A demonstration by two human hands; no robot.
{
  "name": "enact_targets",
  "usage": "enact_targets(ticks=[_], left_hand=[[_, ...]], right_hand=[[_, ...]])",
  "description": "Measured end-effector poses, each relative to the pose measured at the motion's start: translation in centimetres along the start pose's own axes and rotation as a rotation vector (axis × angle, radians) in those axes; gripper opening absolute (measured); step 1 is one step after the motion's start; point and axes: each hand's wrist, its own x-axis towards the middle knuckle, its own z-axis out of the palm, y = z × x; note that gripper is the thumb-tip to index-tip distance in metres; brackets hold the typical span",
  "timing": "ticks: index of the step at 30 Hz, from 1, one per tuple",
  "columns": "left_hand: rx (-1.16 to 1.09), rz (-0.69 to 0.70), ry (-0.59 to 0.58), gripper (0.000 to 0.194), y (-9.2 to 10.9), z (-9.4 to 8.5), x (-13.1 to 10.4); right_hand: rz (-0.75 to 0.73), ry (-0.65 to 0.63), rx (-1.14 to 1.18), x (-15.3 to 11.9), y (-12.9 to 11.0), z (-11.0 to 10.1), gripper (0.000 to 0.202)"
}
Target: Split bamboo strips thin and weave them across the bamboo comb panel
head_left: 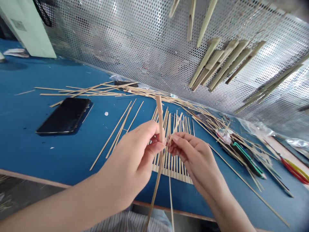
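My left hand (pixel 142 151) pinches a long, flat bamboo strip (pixel 159 112) that stands upright and trails down past the table's front edge. Close beside it, my right hand (pixel 190 149) is closed on a thinner bamboo strip (pixel 170 193), whose lower end also hangs toward my lap. The fingertips of both hands nearly meet. Beneath them lies a row of several thin bamboo strips (pixel 180 167) set side by side on the blue table, joined along a pale band at the near end; my hands hide part of it.
A black phone (pixel 66 116) lies to the left. Loose bamboo strips (pixel 96 90) are strewn along the back. At right are a green-and-black cutter (pixel 248 159) and red-handled pliers (pixel 295 169). Split bamboo pieces (pixel 227 64) hang on a perforated metal panel (pixel 120 38).
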Motion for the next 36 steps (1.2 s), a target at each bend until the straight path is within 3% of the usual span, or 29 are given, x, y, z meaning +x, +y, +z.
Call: enact_targets(ticks=[5, 9, 14, 17, 22, 31, 36], left_hand=[[-0.033, -0.016, -0.042, 0.014, 0.3, 0.3, 0.7], [-0.046, -0.039, -0.002, 0.013, 0.8, 0.6, 3.4], [0.017, 0.203, 0.047, 0.013, 1.8, 0.5, 8.7], [0.078, 0.289, 0.154, 0.014, 3.1, 0.1, 11.6], [0.197, 0.465, 0.267, 0.015, 6.1, -0.4, 14.5], [0.272, 0.618, 0.371, 0.018, 9.6, -3.0, 16.7], [0.223, 0.614, 0.367, 0.019, 11.5, -4.6, 16.2]], right_hand=[[0.085, -0.107, 0.161, 1.2, 0.5, -0.4, 0.013], [0.114, -0.184, 0.185, 2.5, 0.1, -1.4, 0.017], [0.071, -0.171, 0.208, 5.2, -2.0, -3.3, 0.014], [0.064, -0.128, 0.205, 7.6, -4.0, -4.4, 0.010], [0.063, -0.049, 0.233, 10.6, -7.6, -5.1, 0.015], [0.061, -0.050, 0.340, 11.1, -12.2, -4.2, 0.017], [0.078, -0.022, 0.367, 11.9, -11.7, -5.0, 0.018]])
